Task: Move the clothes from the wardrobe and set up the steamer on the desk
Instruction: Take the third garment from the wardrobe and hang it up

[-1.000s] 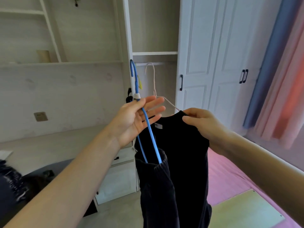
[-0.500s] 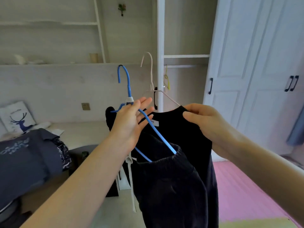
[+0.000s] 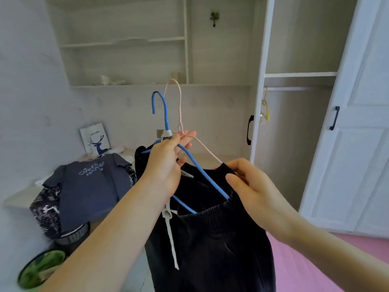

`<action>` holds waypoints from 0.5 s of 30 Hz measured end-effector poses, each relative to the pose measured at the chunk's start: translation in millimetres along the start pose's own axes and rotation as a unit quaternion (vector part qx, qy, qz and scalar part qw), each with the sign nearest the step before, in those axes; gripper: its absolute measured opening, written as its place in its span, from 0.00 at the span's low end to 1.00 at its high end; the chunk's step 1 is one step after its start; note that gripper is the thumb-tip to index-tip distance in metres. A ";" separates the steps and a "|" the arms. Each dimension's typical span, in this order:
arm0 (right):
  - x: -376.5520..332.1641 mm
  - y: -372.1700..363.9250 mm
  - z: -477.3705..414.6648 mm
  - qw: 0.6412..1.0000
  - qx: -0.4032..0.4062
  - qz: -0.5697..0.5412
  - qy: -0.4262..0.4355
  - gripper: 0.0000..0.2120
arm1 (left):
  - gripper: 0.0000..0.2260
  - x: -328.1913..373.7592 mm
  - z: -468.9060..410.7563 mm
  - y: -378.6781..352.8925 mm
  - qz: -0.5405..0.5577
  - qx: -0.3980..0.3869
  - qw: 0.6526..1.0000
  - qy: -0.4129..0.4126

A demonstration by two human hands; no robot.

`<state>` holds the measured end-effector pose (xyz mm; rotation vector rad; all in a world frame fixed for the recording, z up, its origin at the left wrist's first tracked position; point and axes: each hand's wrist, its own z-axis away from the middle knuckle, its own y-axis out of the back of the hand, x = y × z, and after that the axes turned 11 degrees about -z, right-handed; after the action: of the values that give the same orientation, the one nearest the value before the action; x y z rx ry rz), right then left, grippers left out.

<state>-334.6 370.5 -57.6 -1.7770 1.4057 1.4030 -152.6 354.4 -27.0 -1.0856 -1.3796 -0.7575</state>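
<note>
A person stands facing a desk [image 3: 19,197] and an open wardrobe [image 3: 294,144], holding two hangers of dark clothes at chest height between them, clear of both. The blue hanger [image 3: 165,114] stands hook up, its hook curling over to the left, and its shoulder bar slopes from upper left down to lower right into the waistband of black trousers [image 3: 210,239]. The trousers hang straight down with a pale drawstring [image 3: 171,234] dangling in front. Just behind it a pale wire hanger [image 3: 179,106] also stands hook up, its arm running down to the right into the collar of a black top [image 3: 222,167]. The left hand [image 3: 166,165] is raised with its back to the camera, forearm reaching up from lower left, and pinches the blue hanger at its white-wrapped neck. The wire hanger crosses its fingertips, though whether they grip it is hard to tell. The right hand [image 3: 252,188] comes in from lower right, its thumb and curled fingers pinching the black top at the collar. On the desk to the left lies a heap of clothes topped by a navy T-shirt [image 3: 90,186], with a deer-print card [image 3: 95,140] propped behind it. A yellow hanger [image 3: 267,108] hangs inside the wardrobe beside its white door [image 3: 357,144].
</note>
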 end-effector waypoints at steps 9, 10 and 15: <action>18.5 -89.0 -47.5 0.995 -0.093 -0.041 -0.012 0.10 | 0.14 -8.5 -29.7 96.4 -0.016 0.071 0.997 -0.006; 20.8 -99.2 -55.5 0.994 -0.101 -0.031 -0.015 0.10 | 0.13 -8.4 -32.2 109.1 -0.022 0.081 0.996 -0.010; 29.8 -152.3 -101.3 0.986 -0.152 0.049 -0.036 0.11 | 0.13 -13.8 -53.9 172.0 -0.084 0.128 0.988 -0.017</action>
<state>-155.5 329.0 -80.9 -1.8372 1.3117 1.7976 24.9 364.5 -60.2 -0.7926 -1.5629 -0.6631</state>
